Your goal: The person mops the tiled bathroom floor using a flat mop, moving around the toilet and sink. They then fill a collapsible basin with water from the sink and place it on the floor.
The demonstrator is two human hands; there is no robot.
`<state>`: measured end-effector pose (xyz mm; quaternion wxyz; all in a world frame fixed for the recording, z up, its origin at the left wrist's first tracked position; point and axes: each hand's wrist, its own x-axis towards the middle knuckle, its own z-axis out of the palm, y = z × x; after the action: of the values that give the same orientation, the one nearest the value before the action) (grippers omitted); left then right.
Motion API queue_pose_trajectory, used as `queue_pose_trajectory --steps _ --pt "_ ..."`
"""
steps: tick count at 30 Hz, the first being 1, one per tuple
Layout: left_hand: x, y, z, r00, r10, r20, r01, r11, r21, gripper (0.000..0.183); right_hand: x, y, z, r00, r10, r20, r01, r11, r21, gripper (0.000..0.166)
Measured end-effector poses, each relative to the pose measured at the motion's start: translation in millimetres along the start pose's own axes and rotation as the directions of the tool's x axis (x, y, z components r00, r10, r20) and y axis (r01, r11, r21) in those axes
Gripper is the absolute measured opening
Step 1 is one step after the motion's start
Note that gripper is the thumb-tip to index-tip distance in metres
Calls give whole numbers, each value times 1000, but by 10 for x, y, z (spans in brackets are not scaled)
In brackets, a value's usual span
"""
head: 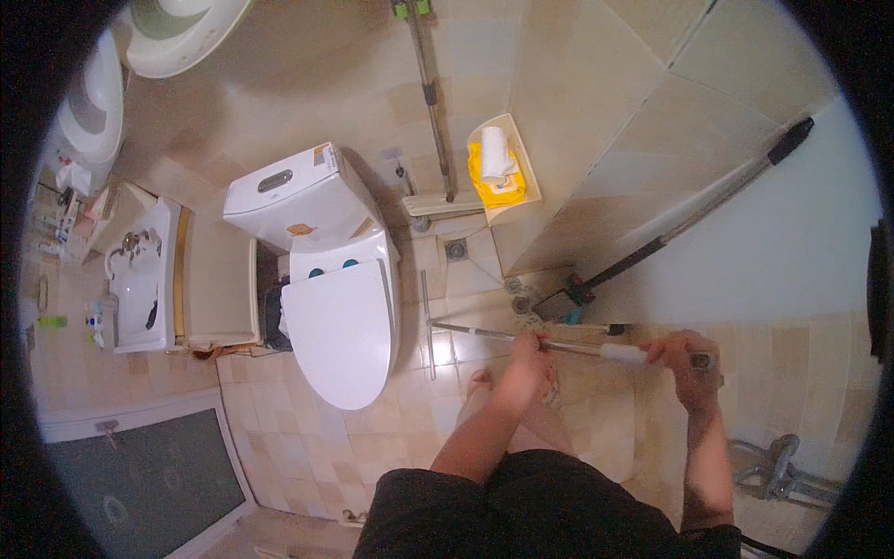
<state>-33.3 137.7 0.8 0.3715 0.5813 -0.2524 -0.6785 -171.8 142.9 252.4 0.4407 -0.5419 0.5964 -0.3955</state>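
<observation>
A long-handled floor squeegee [473, 330] slants across the space in front of me. Its thin blade [431, 342] lies on the tiled floor beside the toilet. Partway along the metal pole, my left hand [532, 360] is wrapped around it. My right hand [688, 367] grips the pole's upper end, by the white grip section [623, 354]. The white toilet [342, 335], its lid down, stands to the left of the blade. Beyond the blade, a square floor drain [456, 249] is set in the tiles.
A flat mop [440, 140] leans against the far wall. Its corner shelf [529, 183] neighbour holds a white roll [494, 154] and a yellow packet [497, 194]. At right leans a long-handled cleaning tool [656, 244]. A washbasin [140, 300], a door [150, 482] and a wall faucet [782, 468] are around me.
</observation>
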Motion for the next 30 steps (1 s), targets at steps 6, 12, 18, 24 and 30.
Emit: queue_pose_trajectory --steps 6,12,18,24,30 --pt "503 -111 216 981 -187 50 192 970 -148 15 267 -84 -31 992 92 -89 -95 995 -38 27" --pt "444 496 221 968 -241 -68 205 919 -337 12 428 -213 -27 983 125 -135 -122 992 32 28" --pt "768 749 490 791 -605 89 344 321 -882 14 502 -226 -26 983 46 -179 -44 999 13 28" --pt "686 843 433 786 -607 122 407 358 -841 20 380 -235 -53 992 -43 -116 29 993 -118 27" --pt "588 143 551 774 -575 265 568 447 -691 26 -41 -34 -470 987 -25 -157 40 995 96 26"
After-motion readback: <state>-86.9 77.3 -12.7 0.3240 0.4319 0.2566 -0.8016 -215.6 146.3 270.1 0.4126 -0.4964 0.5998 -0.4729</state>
